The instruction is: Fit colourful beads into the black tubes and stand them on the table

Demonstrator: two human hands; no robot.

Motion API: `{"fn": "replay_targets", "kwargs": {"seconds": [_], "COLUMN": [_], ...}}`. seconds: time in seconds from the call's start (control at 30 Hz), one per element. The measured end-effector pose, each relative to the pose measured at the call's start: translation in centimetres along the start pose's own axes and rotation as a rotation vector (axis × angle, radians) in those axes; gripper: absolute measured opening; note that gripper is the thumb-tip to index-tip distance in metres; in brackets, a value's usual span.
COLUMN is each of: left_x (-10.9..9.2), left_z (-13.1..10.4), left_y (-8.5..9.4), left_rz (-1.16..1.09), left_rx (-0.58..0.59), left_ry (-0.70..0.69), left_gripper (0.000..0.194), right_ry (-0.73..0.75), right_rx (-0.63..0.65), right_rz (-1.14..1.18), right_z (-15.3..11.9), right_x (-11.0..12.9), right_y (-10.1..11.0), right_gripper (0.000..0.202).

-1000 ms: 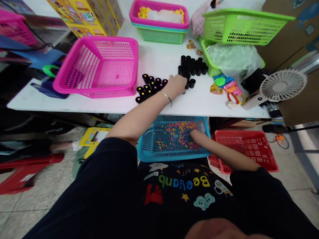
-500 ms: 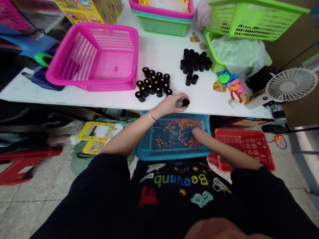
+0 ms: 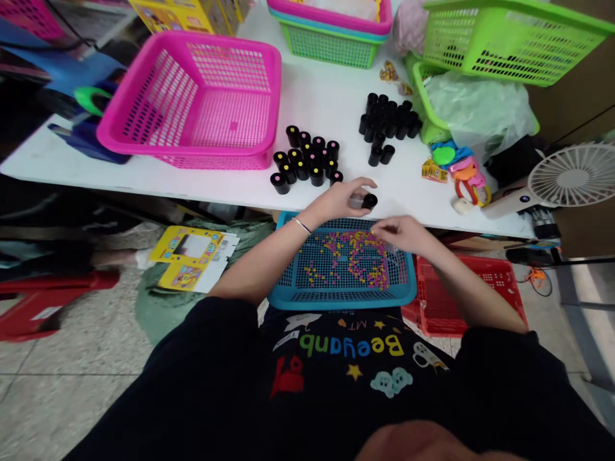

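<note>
My left hand (image 3: 342, 200) is at the table's front edge, its fingers around a small black cylinder (image 3: 369, 201). Over the far right part of a blue basket (image 3: 283, 291), my right hand (image 3: 402, 233) has its fingertips pinched together; what they hold is too small to make out. Many tiny pink and yellow pieces (image 3: 369, 272) are scattered on the basket's floor. Left of my left hand stands a group of black cylinders (image 3: 301, 169) with a pink or yellow dot on each top. Farther back on the right is a cluster of plain black cylinders (image 3: 391, 118).
A pink basket (image 3: 233, 153) stands on the white table (image 3: 327, 89) at left, stacked baskets (image 3: 331, 48) behind. Green baskets (image 3: 504, 48), coloured tape rolls (image 3: 466, 173) and a small fan (image 3: 567, 176) are at right. A red crate (image 3: 500, 282) is below.
My right hand has risen out of the pieces in the blue basket toward the left hand, fingertips pinched. The left hand stays at the black cylinder. The view has shifted slightly.
</note>
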State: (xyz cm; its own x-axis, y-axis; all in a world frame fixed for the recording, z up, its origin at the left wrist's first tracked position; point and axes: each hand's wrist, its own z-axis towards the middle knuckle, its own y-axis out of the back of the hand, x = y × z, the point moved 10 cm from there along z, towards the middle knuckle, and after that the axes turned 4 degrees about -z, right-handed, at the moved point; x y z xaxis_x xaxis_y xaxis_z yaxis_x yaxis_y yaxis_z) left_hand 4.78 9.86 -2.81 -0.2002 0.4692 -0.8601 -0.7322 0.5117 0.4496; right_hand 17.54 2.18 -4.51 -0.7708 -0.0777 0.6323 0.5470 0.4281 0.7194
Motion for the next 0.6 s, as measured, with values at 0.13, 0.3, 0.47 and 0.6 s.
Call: {"fn": "replay_targets", "kwargs": {"seconds": [0.13,0.3,0.47,0.6], "left_x": [-0.5,-0.8,-0.7,-0.7], "left_z": [0.0,0.0,0.0,-0.1], "left_y": [0.0,0.0,0.0,0.0], "left_rz": [0.011,-0.007,-0.003,-0.009], "left_rx": [-0.006,-0.005,-0.014,-0.017], "left_ry": [-0.014,-0.019,-0.003,-0.002], "left_gripper": [0.054,0.057,0.056,0.057], "right_ry": [0.104,0.1,0.058,-0.01], "right_rx": [-0.379,-0.458,-0.505,-0.543], "right_rz": [0.124,0.066,0.109,0.207], "right_z": [1.0,2.2,1.9,2.0], "right_x": [2.6,3.1,2.8,2.1], "right_y": [5.8,5.6,5.2,5.2], "right_gripper": [0.023,0.018,0.02,0.024]}}
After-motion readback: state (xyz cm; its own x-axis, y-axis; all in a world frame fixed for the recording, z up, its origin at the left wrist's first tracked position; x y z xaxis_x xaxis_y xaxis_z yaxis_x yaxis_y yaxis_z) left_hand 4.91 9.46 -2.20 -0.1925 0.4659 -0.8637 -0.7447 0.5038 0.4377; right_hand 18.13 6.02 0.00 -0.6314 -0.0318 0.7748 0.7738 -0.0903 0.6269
